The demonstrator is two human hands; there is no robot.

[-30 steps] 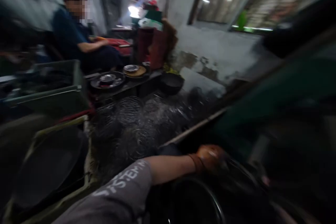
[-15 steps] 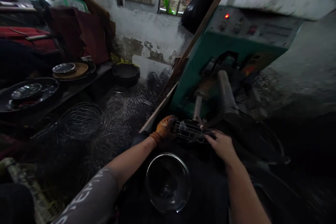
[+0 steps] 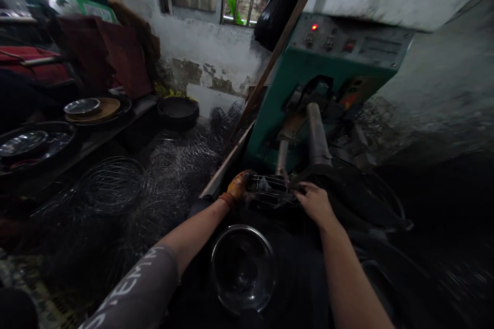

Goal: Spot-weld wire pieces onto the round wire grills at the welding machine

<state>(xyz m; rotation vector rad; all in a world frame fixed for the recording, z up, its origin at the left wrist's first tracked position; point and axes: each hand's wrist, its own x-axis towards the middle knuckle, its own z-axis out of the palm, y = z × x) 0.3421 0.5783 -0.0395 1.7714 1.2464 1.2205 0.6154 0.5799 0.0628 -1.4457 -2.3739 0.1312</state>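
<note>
A small wire frame (image 3: 270, 191) is held up between the person's hands, in front of the green machine (image 3: 266, 108) and just below the tip of its slim rod (image 3: 282, 157); whether rod and wire touch, I cannot tell. The left hand (image 3: 238, 185), in what looks like an orange glove, has its grip closed around the frame's left end. The right hand (image 3: 314, 203) appears to be pinching the right end between thumb and fingers.

The step in hand looks like positioning the frame at the rod; I judge the next move calls for a steady hold, fingertips clear of the tip.

A shiny round bowl (image 3: 244, 267) sits between the forearms; its support is too dark to make out. Leftward lies a heap of wire pieces (image 3: 185, 159), and past it a low tabletop (image 3: 102, 136), with a tan disc (image 3: 108, 108) and a shallow dish (image 3: 82, 107) near its far edge.

White capitals run along the grey sleeve (image 3: 135, 288), only partly readable, an "E" and an "M" among them. Markings on the panel (image 3: 378, 47) beside a red light (image 3: 314, 26) are too small to read.
</note>
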